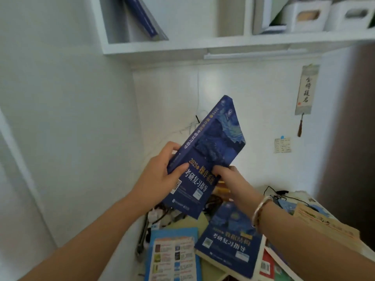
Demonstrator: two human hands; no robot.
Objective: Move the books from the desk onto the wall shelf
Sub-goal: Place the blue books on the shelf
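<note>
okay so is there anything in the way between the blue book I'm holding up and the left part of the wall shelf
Nothing visible blocks it. The blue book, held in the left hand and right hand, has open wall above it up to the wall shelf. A leaning book takes up the left side of that compartment.

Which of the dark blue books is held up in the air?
The dark blue book gripped by the left hand and right hand; its twin lies flat on the desk pile.

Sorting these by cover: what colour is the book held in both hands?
Dark blue with a swirling painted night-sky pattern and gold title text on the held book, seen in the head view.
</note>
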